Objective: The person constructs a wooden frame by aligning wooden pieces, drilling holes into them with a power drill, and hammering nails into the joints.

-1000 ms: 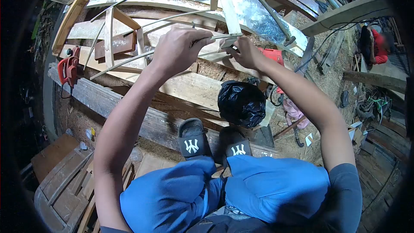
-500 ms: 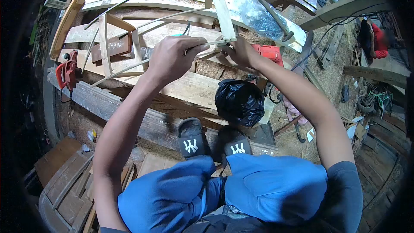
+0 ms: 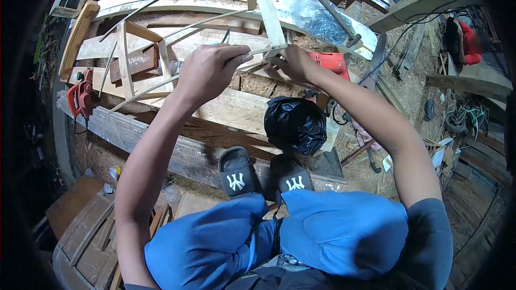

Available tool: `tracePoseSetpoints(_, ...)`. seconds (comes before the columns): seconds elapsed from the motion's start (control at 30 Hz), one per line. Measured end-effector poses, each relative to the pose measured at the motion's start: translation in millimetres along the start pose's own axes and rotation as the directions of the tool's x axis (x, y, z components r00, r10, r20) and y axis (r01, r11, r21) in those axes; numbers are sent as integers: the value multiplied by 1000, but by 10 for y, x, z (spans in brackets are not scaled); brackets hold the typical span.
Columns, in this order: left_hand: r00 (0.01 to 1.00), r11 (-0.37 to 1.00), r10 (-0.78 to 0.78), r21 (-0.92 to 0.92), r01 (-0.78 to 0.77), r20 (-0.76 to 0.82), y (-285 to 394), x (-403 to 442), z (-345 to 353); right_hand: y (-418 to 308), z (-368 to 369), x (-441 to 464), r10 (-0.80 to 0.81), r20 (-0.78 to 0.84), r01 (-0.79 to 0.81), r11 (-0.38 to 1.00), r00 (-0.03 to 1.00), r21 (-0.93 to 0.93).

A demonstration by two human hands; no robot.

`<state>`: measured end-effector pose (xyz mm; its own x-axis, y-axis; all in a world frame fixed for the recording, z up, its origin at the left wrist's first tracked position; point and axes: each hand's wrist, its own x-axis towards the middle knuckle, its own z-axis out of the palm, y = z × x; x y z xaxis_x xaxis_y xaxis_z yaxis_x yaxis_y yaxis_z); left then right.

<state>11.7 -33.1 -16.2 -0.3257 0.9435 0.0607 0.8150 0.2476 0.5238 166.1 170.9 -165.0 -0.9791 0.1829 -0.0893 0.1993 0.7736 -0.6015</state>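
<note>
My left hand (image 3: 209, 70) is closed in a pinch round a thin wooden strip (image 3: 262, 51). The strip's far end meets the lower end of a pale wooden slat (image 3: 265, 11), part of a light wooden frame. My right hand (image 3: 294, 64) grips at this corner, with its fingers partly hidden behind the wood. Which piece each right fingertip touches cannot be made out. To the left, the frame continues with an upright piece (image 3: 124, 60) and a long thin rod (image 3: 142, 94).
A red power tool (image 3: 329, 62) lies beyond my right wrist, and a red planer (image 3: 80, 95) sits at left. A black plastic bag (image 3: 295, 125) stands before my sandals (image 3: 235, 173). A hammer (image 3: 336, 13) rests near clear plastic (image 3: 314, 16). Another person (image 3: 463, 42) is at far right.
The whole view has shifted slightly, so the boards and frame appear a little further left and up. Both hands keep their hold at the corner, with the left hand slightly further left.
</note>
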Motion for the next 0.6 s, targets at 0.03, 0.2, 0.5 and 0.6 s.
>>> tracePoseSetpoints(0.03,1000,1000,3,1,-3,1,-16,2,7,-61,-49,-28,-29,-55,33,997,998,73)
tracePoseSetpoints(0.2,998,996,64,65,-65,18,-9,2,6,47,-2,-61,-101,-250,134,984,963,118)
tracePoseSetpoints(0.5,987,974,156,160,-160,39,-17,-42,34,78,96,-74,-124,-220,151,982,968,109)
tracePoseSetpoints(0.6,990,980,137,143,-139,27,-30,-48,41,43,94,-62,-155,-294,205,967,943,149)
